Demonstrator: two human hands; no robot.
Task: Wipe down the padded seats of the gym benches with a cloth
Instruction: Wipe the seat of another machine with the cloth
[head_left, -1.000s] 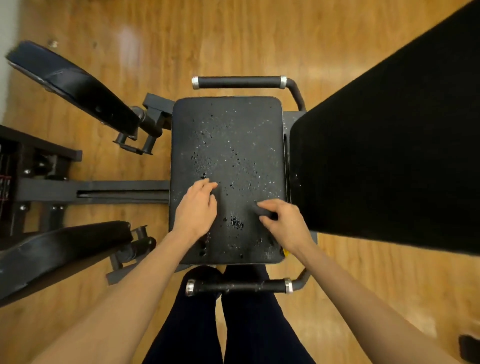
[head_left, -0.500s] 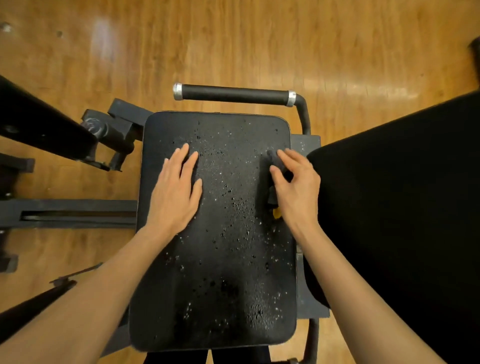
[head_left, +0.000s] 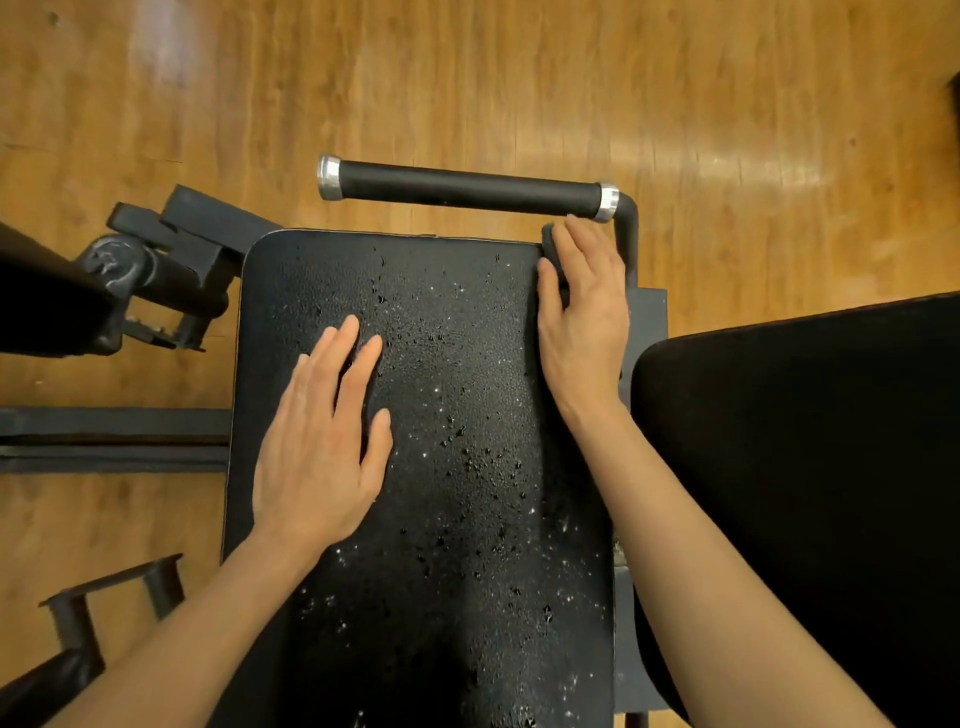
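Wood floor (head_left: 467, 78), black padded seat (head_left: 441, 415) droplet-covered, wiping barely begun. Right hand (head_left: 582, 312) flat, pressing dark cloth (head_left: 549, 236) at far right corner. Left hand (head_left: 322, 441) flat, bracing seat.

We see the seat pad (head_left: 457, 467) centre frame, droplets (head_left: 467, 452) scattered on it. Left hand (head_left: 322, 447) lies flat on the pad's left half. Right hand (head_left: 582, 317) sits at the far right corner, on a cloth (head_left: 549, 240). Handle bar (head_left: 467, 188) runs across just beyond the far edge. Back pad (head_left: 810, 493) to the right, frame arms (head_left: 156, 270) to the left, floor (head_left: 467, 78) beneath.
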